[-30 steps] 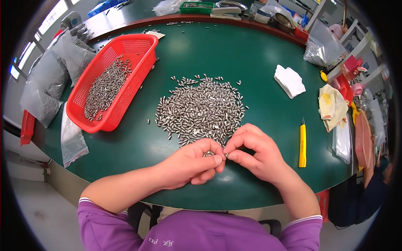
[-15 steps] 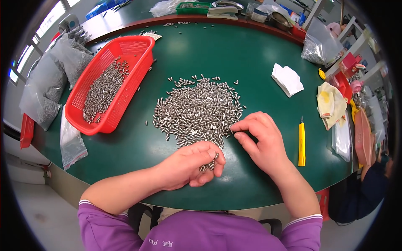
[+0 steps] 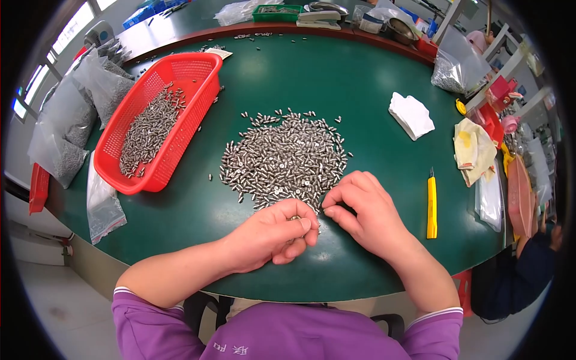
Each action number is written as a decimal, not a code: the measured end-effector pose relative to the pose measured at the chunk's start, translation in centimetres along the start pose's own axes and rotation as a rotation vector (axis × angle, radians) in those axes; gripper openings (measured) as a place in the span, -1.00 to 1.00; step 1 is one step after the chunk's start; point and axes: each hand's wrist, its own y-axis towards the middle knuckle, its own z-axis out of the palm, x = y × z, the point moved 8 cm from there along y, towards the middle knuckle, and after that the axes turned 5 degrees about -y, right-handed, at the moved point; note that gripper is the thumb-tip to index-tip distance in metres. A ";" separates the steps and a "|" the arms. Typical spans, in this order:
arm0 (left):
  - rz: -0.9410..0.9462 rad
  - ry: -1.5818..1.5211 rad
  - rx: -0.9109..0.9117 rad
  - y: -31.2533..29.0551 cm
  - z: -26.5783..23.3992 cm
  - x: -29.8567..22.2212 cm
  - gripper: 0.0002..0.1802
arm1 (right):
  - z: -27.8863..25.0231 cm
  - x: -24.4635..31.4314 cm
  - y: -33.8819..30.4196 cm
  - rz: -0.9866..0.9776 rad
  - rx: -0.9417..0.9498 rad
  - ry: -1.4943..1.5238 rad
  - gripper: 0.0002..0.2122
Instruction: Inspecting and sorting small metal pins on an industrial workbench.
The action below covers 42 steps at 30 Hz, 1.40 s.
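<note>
A heap of small, bullet-shaped silvery metal pieces (image 3: 285, 157) lies in the middle of the green table. Just below its near edge, my left hand (image 3: 270, 234) curls closed around several of these pieces, mostly hidden by the fingers. My right hand (image 3: 367, 217) is at the heap's near right edge, close to the left fingertips but apart from them. Its thumb and forefinger pinch together on what looks like one small metal piece, barely visible. To the left stands a red perforated plastic basket (image 3: 180, 153) holding many similar pieces.
A yellow utility knife (image 3: 432, 207) and a crumpled white paper (image 3: 411, 116) lie right of the heap. Clear bags of metal pieces (image 3: 63, 135) stand beyond the basket. A stained cloth (image 3: 474, 150) hangs at the right edge. A raised brown ledge (image 3: 264, 30) borders the far side.
My right hand has moved left and nearer to me, from the heap's right edge toward my left hand. My left fingers have closed further over the pieces.
</note>
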 end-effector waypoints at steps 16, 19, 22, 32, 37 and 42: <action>-0.008 0.094 -0.009 0.0 0.2 0.2 -0.86 | -0.1 1.4 -0.1 -0.058 -0.076 0.430 -0.90; -0.003 0.051 0.033 0.1 0.4 0.1 -0.83 | -1.2 0.3 0.0 -0.009 -0.165 0.297 -0.89; -0.015 0.039 0.007 -0.1 0.4 0.1 -0.78 | -1.7 -0.6 0.1 0.024 -0.213 0.225 -0.89; -0.031 -0.041 0.030 -0.1 0.1 0.0 -0.78 | -1.1 -2.0 -0.1 0.142 -0.126 -0.003 -0.89; -0.003 -0.037 0.039 -0.1 0.0 -0.1 -0.79 | -0.8 -1.9 0.0 0.124 -0.074 -0.037 -0.88; 0.000 -0.045 0.056 -0.1 0.2 0.0 -0.81 | -0.9 -2.3 -0.3 0.126 -0.081 0.043 -0.87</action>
